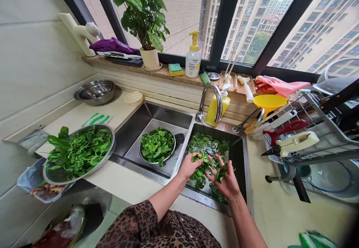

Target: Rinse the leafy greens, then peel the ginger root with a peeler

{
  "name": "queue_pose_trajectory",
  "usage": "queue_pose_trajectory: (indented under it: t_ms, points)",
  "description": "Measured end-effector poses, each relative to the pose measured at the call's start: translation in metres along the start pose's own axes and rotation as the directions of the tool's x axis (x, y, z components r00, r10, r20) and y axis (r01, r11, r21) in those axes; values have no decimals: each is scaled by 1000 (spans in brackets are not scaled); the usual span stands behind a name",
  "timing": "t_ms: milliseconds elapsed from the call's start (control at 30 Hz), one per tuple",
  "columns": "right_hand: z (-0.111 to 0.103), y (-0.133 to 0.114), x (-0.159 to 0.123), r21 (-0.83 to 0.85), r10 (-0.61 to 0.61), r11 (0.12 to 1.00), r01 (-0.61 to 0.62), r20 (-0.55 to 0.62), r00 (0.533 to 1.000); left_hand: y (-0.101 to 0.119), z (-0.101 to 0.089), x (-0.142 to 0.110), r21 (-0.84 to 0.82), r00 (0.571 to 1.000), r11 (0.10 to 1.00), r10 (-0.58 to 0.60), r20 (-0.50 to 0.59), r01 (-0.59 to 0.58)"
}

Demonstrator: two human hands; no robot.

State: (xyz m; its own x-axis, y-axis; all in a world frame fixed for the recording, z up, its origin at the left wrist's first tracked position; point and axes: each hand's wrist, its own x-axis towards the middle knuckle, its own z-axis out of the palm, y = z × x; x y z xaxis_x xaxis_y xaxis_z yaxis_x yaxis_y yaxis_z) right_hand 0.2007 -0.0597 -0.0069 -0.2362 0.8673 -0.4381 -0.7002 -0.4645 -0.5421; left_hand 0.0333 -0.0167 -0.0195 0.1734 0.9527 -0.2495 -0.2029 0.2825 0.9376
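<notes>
Pinching leafy stems (205, 164) between thumb and fingers of the left hand (190, 167), over the right-hand sink basin (241, 166), and letting trailing leaves (223, 170) rest against the spread fingers of the right hand (226, 182), just beside. Having loose greens (201, 142) in the water (206, 189) beneath both hands and a chrome faucet (202, 98) beyond them. Showing, left of the left hand, a leaf-filled bowl (175, 145) inside the neighbouring basin (157, 113) and, farther left, a colander (108, 154) heaped with greens (86, 147) on the table (129, 175).

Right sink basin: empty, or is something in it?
Not empty: the right sink basin holds water, shown by glints among the leafy greens. How deep, I cannot tell.
</notes>
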Motion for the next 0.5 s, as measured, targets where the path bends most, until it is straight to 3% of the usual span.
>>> queue_pose_trajectory:
  t_ms: [133, 267, 367, 500]
  points:
    - [-8, -1, 3, 30, -9, 1000, 9, -28, 1000, 7, -3, -3, -351, 974, 910, -188, 124, 220]
    - [-4, -1, 3, 11, -18, 1000, 18, -39, 999, 13, -3, -9, -421, 924, 843, -207, 322, 336]
    - [2, 3, 8, -49, -51, 998, 48, -61, 997, 9, 3, -12, -373, 904, 870, -166, 395, 323]
    - [0, 14, 21, -222, -188, 962, 159, -118, 975, 2, 17, -14, -204, 932, 964, -90, 351, 170]
